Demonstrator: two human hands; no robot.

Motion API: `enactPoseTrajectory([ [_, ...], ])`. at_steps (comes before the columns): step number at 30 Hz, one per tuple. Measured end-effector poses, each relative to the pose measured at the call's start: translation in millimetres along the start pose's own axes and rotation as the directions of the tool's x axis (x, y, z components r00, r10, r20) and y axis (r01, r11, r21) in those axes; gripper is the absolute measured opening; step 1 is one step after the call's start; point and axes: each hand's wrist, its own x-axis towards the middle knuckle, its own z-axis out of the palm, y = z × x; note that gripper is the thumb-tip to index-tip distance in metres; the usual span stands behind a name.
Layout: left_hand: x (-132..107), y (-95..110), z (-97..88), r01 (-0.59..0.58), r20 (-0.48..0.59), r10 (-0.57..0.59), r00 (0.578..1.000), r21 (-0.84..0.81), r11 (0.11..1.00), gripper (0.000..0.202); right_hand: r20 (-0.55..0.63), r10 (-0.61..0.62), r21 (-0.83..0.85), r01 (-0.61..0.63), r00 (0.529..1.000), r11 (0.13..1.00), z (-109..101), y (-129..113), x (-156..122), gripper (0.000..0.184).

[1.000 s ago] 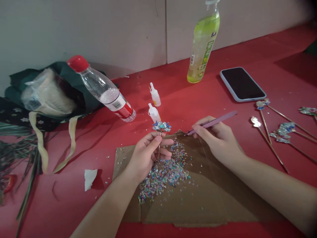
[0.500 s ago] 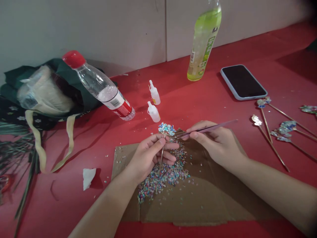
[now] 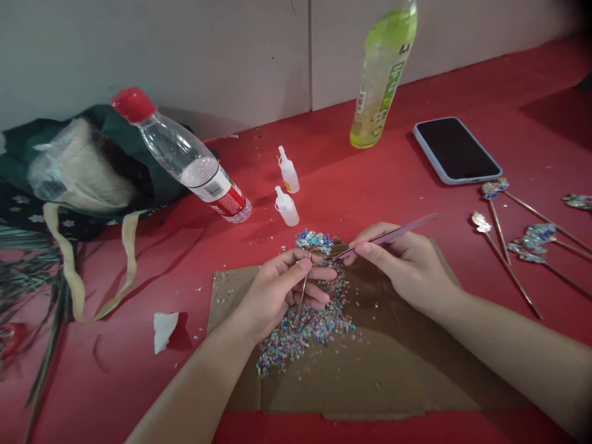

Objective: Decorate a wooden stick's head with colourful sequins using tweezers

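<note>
My left hand pinches the thin metal stem of a hairpin between thumb and forefinger, its other fingers spread behind the stem. Blue, turquoise and clear chips cover the hairpin's head, which points away from me. In my right hand is a pair of pink tweezers, gripped between thumb and fingers. The tips of the tweezers are close to the hairpin's head; whether they touch it or hold a chip I cannot tell. Below my left hand, a heap of small multicoloured chips lies on a cardboard sheet.
Two small white squeeze bottles stand beyond my hands. A red-capped bottle leans at left by a dark bag; a green drink bottle stands at the back. Right are a phone and several decorated hairpins.
The tweezers have tilted a little, with their back end shifting left and their tips lower. The hairpin's head has turned slightly, showing more of its chips. My left hand keeps its pinch.
</note>
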Motion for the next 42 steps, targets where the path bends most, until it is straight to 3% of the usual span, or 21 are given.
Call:
enactPoseTrajectory([
  [23, 1.2, -0.5, 0.3, -0.004, -0.004, 0.004, 1.0, 0.013, 1.0, 0.019, 0.0, -0.067, 0.058, 0.067, 0.998, 0.996, 3.2, 4.2, -2.4, 0.019],
  [34, 1.6, -0.3, 0.0, -0.002, -0.022, 0.002, 1.0, 0.03, 1.0, 0.025, 0.062, -0.111, 0.177, 0.098, 0.992, 0.979, 3.9, 9.0, -3.2, 0.013],
  [42, -0.6, 1.2, 0.5, 0.0, -0.03, 0.001, 1.0, 0.024, 1.0, 0.024, -0.043, -0.107, 0.152, 0.112, 0.993, 0.982, 2.5, 0.4, -5.6, 0.014],
])
